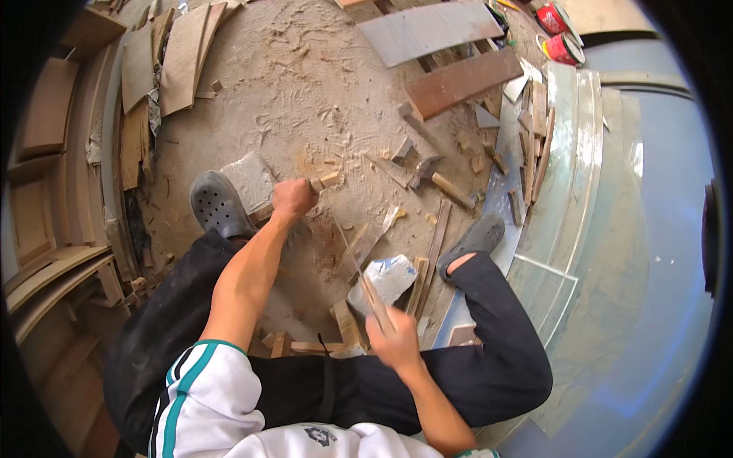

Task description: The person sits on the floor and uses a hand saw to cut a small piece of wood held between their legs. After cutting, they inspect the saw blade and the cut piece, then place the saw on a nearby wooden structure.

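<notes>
My left hand (294, 200) is closed around a short piece of wood (327, 182), whose pale end sticks out to the right. A whitish block (248, 174) lies beside that hand, next to my left shoe (217, 202). Lower and to the right, my right hand (395, 340) grips a long-bladed tool (372, 296) by its wooden handle. Its thin blade points up and away from me; the exact kind of tool cannot be made out. Just beyond the right hand sits a white chunk of stone (389, 276), partly behind the tool.
A hammer (452, 189) with a wooden handle lies on the dusty floor ahead. Wood offcuts (431, 256) are scattered between my legs. Brown and grey boards (462, 82) lie far right, near red cans (563, 47). Glass sheets (588, 229) stretch along the right; wooden panels (183, 57) lean at left.
</notes>
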Demonstrator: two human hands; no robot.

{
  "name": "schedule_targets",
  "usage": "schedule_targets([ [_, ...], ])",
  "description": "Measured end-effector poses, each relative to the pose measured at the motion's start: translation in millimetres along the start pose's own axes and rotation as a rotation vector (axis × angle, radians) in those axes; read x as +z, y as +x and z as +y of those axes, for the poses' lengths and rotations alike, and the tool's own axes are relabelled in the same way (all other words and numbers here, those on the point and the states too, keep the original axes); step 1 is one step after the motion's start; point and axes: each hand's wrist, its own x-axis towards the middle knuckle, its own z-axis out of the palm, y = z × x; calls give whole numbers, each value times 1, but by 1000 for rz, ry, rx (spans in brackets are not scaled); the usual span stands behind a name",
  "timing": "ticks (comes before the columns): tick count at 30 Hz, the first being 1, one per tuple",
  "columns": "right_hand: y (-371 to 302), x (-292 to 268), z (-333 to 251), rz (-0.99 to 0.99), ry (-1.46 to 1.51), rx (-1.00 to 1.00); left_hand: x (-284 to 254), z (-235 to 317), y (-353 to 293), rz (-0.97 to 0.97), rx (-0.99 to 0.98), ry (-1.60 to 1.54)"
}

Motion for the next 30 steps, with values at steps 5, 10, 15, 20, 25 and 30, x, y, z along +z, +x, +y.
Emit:
schedule_targets([
  [5, 48, 33, 31, -30, 2, 69, -7, 2, 0, -13, 35, 10],
  [10, 6, 2, -4, -38, 32, 152, -8, 2, 1, -44, 11, 4],
  [15, 52, 36, 22, -38, -7, 154, -2, 2, 6, -103, -9, 33],
  [20, 11, 20, -11, 34, 3, 60, -1, -6, 9, -53, -47, -28],
  [25, 69, 45, 36, -24, -69, 40, -10, 2, 7, -63, 12, -41],
  [30, 17, 12, 16, -6, -74, -74, -9, -2, 4, -68, -38, -36],
])
